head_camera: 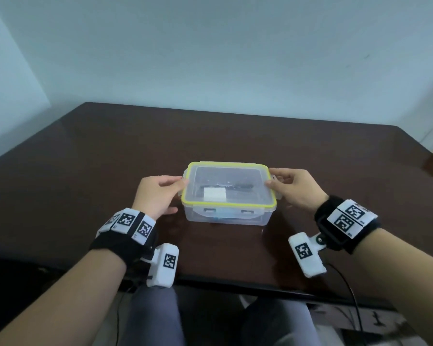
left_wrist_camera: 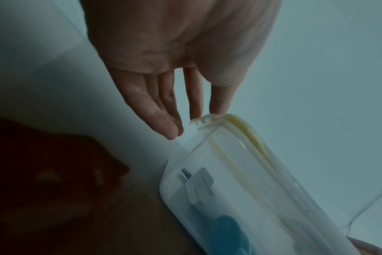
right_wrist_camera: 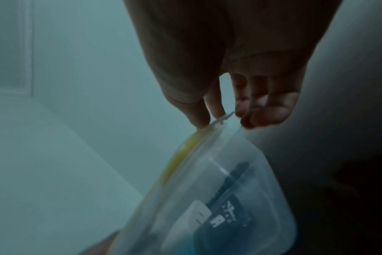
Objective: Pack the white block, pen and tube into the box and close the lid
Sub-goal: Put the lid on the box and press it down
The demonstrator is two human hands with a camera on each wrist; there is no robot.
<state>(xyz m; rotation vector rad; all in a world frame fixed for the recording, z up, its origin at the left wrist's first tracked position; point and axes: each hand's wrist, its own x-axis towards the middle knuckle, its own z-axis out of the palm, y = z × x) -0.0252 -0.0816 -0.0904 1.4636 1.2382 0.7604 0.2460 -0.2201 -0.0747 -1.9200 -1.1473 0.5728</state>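
Packed, lid [head_camera: 229,184] on box [head_camera: 225,217] (side clips unlatched?), left hand [head_camera: 158,193] and right hand [head_camera: 295,188] loosely extended, fingering end clips.

Through the frosted lid [head_camera: 229,184] the pen [head_camera: 238,188] is showing only as a dark smear, and the tube [right_wrist_camera: 227,217] is blurring into a dark shape with unreadable print. The white block [head_camera: 215,194] is losing its lower edge behind the yellow seal. The left hand [head_camera: 155,196] is hiding its fingertips behind the box [head_camera: 228,217] end, so its grip on the side latch is staying unclear.
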